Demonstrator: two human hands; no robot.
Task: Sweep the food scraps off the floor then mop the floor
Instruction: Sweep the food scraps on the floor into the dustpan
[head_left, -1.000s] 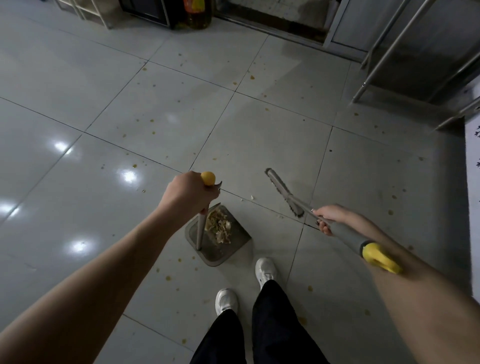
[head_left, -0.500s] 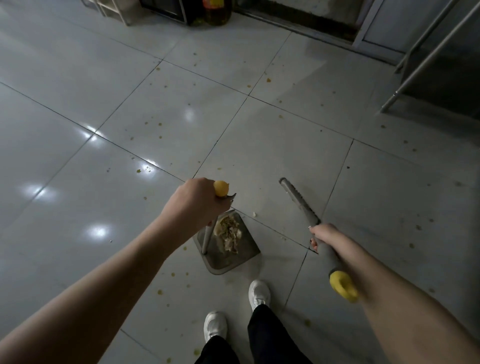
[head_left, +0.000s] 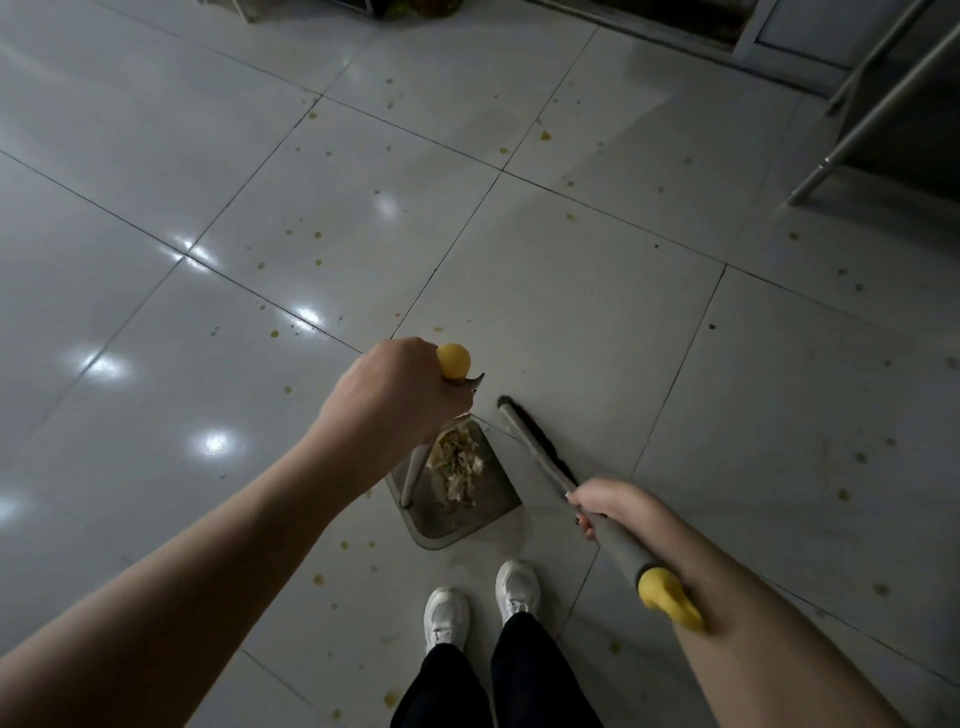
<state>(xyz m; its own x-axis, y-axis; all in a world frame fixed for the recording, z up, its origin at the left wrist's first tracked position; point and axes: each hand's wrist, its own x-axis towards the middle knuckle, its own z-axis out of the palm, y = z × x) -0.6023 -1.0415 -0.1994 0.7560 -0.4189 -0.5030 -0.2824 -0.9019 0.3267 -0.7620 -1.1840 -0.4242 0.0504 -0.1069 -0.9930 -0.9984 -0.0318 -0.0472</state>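
Floor (head_left: 571, 291), left hand (head_left: 395, 400) grips dustpan (head_left: 485, 514), right hand (head_left: 610, 503) broom (head_left: 535, 448)

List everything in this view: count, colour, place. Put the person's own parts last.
floor: one, pale glossy tiles
dustpan: one, grey with yellow-tipped handle, ahead of the shoes
food scraps: one pile, beige, inside the dustpan
broom: one, grey, dark bristles, yellow handle end, right of the dustpan
spots: many, yellowish, scattered over the tiles
metal legs: several, silver, top right
shoes: two, white, bottom centre
left hand: one, grips the dustpan handle
right hand: one, grips the broom handle
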